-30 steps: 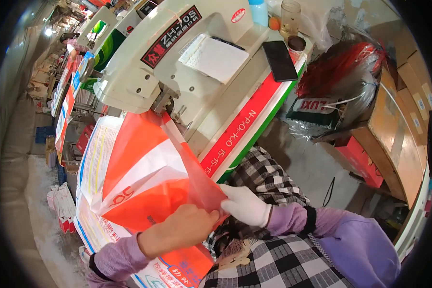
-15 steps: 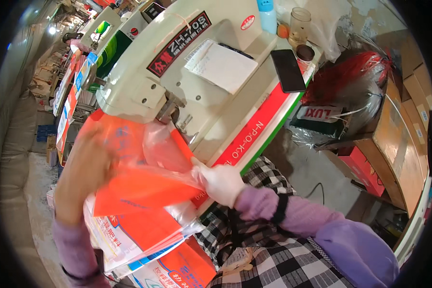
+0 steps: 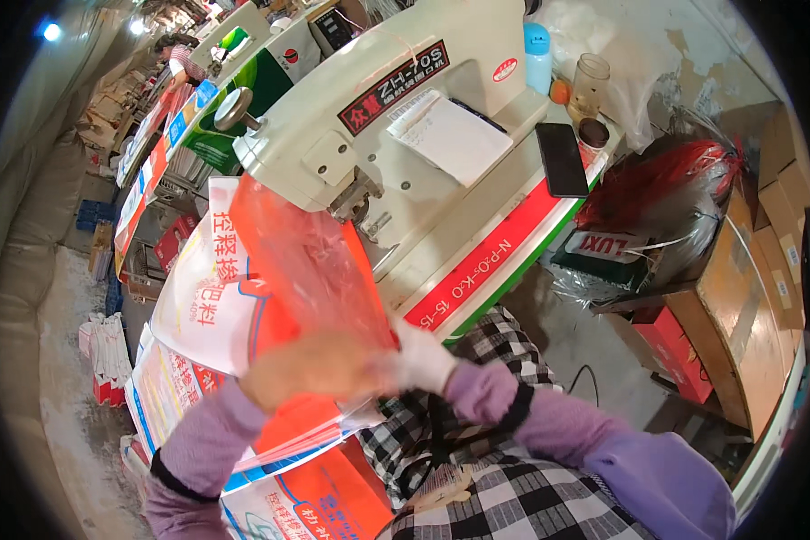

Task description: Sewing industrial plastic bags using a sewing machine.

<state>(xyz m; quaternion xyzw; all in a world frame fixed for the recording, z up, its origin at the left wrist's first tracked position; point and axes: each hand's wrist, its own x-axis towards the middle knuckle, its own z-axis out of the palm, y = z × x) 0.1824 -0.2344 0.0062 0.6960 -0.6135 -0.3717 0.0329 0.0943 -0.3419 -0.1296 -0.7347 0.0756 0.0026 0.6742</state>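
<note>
An orange and white printed sack (image 3: pixel 209 301) lies across the machine bed, with a crumpled clear plastic liner (image 3: pixel 310 261) at its orange side. Its upper edge reaches under the head of a cream industrial sewing machine (image 3: pixel 369 108). My right hand (image 3: pixel 423 360), in a white glove, is closed on the sack's near edge beside the bed. Right against it, my bare left hand (image 3: pixel 310 367) is over the sack and liner, smeared by motion, so its fingers cannot be made out. Below my left arm sits a stack of similar sacks (image 3: pixel 319 495).
On the machine lie a white notepad (image 3: pixel 454 135) and a black phone (image 3: pixel 561 160). A blue bottle (image 3: pixel 537 58) and a glass jar (image 3: pixel 589 83) stand behind. Cardboard boxes (image 3: pixel 738 315) and plastic-wrapped bundles (image 3: pixel 657 193) fill the right. A person (image 3: pixel 178 61) works at the far left.
My left hand has swept right and nearer, up to my right hand. The sack's orange flap has turned, showing its white printed side. The view has shifted, while my right hand keeps the edge.
</note>
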